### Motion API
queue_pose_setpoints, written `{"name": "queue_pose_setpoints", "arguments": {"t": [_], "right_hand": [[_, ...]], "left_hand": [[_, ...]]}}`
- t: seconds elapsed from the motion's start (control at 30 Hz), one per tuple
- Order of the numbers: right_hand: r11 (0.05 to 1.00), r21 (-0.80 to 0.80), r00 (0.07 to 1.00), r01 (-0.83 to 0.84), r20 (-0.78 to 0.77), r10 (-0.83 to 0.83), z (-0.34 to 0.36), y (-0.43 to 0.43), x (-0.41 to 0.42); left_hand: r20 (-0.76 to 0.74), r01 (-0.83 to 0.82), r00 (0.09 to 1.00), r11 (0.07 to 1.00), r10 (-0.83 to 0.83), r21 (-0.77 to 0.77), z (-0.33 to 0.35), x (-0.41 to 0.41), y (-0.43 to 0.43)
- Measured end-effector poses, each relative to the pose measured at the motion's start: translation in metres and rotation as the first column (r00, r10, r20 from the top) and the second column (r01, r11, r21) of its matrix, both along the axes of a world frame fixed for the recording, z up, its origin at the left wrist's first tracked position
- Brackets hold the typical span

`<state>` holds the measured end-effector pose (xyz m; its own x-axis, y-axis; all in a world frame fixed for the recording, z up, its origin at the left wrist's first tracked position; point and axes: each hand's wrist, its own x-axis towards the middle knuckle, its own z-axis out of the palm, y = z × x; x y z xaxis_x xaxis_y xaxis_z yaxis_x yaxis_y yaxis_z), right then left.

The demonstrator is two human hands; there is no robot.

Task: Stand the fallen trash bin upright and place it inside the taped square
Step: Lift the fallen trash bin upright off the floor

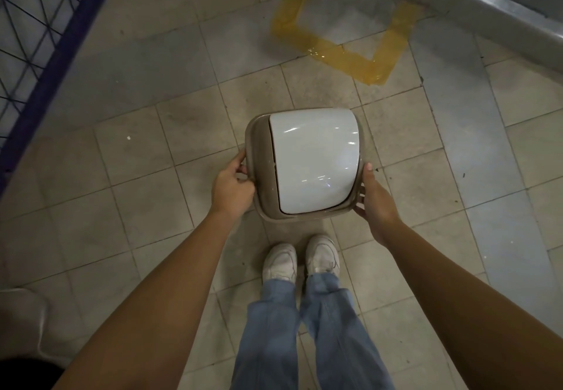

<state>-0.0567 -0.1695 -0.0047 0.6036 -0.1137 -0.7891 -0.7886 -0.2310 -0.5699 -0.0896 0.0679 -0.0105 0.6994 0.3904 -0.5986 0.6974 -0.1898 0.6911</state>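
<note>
1. My left hand clasps the trash bin by its left rim
2. Bin upright, white lid up, short of the taped square
3. My right hand grips its right side

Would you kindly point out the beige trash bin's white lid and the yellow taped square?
white lid [315, 158]: head view, centre of the glossy flap.
yellow taped square [341, 54]: head view, near strip of tape.

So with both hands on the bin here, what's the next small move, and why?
Probably carry the bin forward and slightly right toward the taped square. The left hand and right hand grip its sides, lid up, yet it sits short of the tape.
</note>
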Motion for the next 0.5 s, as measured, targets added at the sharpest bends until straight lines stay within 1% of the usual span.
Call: {"name": "queue_pose_setpoints", "arguments": {"t": [0.13,0.3,0.37,0.43,0.5], "right_hand": [[0.999,-0.033,1.000,0.016,0.015,-0.016,-0.002,-0.009,-0.001],[0.998,-0.055,0.998,-0.032,0.054,0.035,-0.002,-0.010,-0.006],[1.000,-0.030,0.998,0.007,0.059,-0.005,-0.001,-0.008,-0.007],[0.997,0.033,0.997,0.066,0.046,-0.068,0.001,-0.008,-0.008],[0.991,0.110,0.995,0.082,0.041,-0.087,0.003,-0.011,-0.011]], "left_hand": [[0.000,0.010,1.000,1.000,-0.010,-0.022,-0.007,0.004,-0.007],[-0.009,-0.011,1.000,1.000,0.011,0.014,-0.012,0.004,-0.009],[0.011,-0.023,1.000,0.998,0.023,0.052,-0.013,0.001,-0.011],[0.020,0.007,1.000,0.997,-0.008,0.074,-0.013,-0.004,-0.014],[0.035,0.048,0.998,0.999,-0.048,0.006,-0.012,-0.012,-0.018]]}}
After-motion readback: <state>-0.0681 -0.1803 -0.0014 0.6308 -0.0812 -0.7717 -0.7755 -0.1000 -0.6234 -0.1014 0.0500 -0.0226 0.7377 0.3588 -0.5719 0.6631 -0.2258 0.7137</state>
